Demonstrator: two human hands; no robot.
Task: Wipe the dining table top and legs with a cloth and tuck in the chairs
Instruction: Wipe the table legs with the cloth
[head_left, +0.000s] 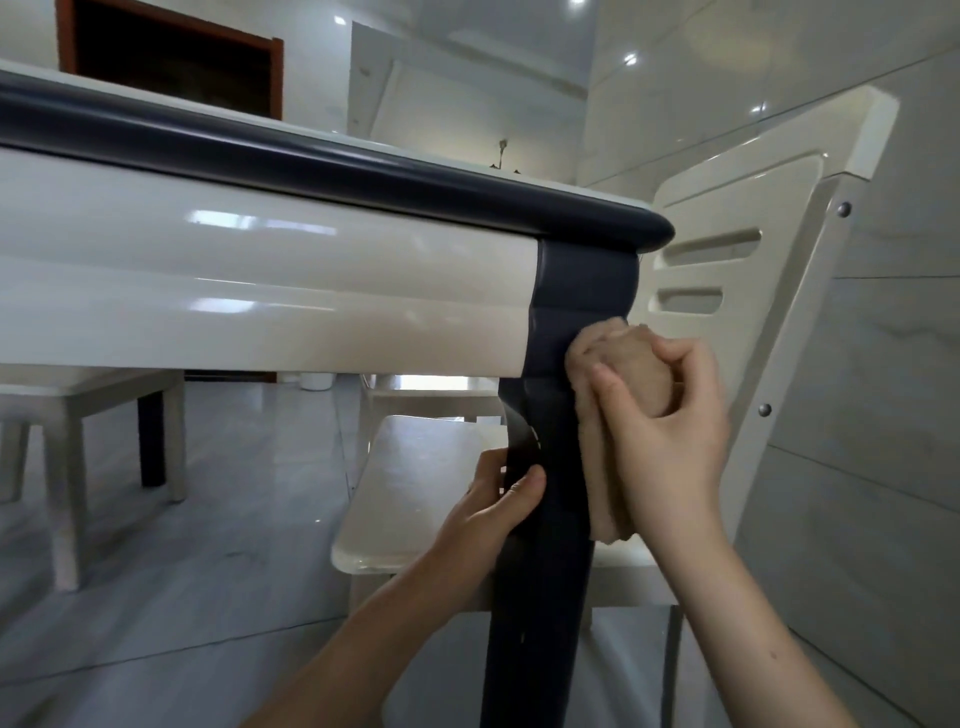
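Cloth (639, 364) apparently against table leg (540, 597)

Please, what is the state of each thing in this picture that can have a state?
right hand: grips the bunched cloth against the table leg.
cloth: bunched, one end hanging down.
left hand: holds the table leg lower down.
table leg: upright, being held.
right chair: upright, beside the table corner.
left chair: upright, seat under the table.

Foot of the table leg (540, 597): cut off by the lower edge of the frame. Fingertips of the left hand (498, 499), which grips the leg: hidden behind it. The cloth (613, 364): partly covered by the right hand (670, 431) holding it. Seat of the chair (779, 260), right of frame: partly hidden behind leg and forearms. A small dark object (501, 156), upper centre on the table (260, 249): too small to identify.
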